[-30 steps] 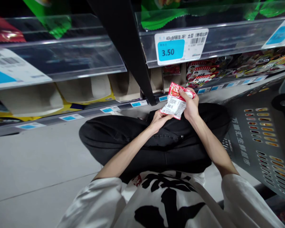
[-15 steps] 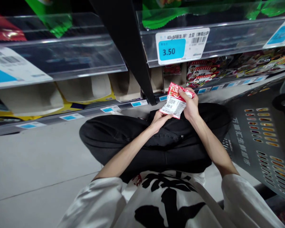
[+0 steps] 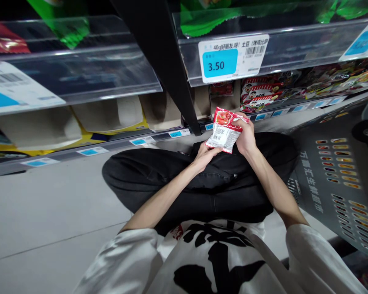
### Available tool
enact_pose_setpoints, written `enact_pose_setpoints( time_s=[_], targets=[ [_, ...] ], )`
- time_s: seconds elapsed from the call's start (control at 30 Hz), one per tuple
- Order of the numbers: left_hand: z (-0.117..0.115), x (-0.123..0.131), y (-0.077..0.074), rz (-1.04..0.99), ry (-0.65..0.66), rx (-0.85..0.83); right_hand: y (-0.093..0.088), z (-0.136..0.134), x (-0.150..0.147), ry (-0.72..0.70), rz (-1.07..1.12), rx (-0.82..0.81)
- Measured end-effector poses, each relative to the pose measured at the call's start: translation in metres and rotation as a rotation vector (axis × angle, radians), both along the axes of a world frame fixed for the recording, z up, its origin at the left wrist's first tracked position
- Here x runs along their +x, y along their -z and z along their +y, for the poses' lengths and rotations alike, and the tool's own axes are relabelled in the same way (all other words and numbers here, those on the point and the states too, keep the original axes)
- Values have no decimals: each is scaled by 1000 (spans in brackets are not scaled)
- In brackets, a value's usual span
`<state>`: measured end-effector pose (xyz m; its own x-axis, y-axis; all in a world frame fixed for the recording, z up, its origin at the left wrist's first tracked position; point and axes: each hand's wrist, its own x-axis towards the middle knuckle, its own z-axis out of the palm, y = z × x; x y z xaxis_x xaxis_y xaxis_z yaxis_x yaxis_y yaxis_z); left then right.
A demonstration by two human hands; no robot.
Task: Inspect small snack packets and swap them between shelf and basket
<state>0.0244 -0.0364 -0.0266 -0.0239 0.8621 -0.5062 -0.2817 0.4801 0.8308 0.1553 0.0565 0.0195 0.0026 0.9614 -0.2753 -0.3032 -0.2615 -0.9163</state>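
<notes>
The packet [image 3: 222, 137] is red and white, finely printed. The shirt [image 3: 214, 261] is white, boldly patterned in black; the trousers [image 3: 214, 200] are black, the basket [image 3: 323, 196] grey.

Hands, two: one left hand [image 3: 205, 156] and one right hand [image 3: 246, 136]. Packet [image 3: 223, 132], one. Grey basket [image 3: 328, 192], one. Black post [image 3: 164, 53], one. Upper price labels [image 3: 233, 61], three, two of them cut by the picture's edge. Lower price labels [image 3: 142, 141], four left of the post and at least six to its right. Cardboard trays [image 3: 108, 116], three left of the post, two to its right. Upper left bags: one red bag [image 3: 6, 36], one green bag [image 3: 61, 24]. Striped bags [image 3: 257, 96], overlapping, number uncertain.
</notes>
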Motion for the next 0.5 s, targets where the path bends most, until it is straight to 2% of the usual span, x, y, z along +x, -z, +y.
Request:
enact_pose_setpoints(
  time_s=[0.23, 0.5],
  targets=[
    [1, 0, 0, -57, -36, -34, -3, -1, -1, -36, 32, -5],
    [0, 2, 3, -88, 20, 81, -1, -2, 0, -50, -51, 6]
  ],
)
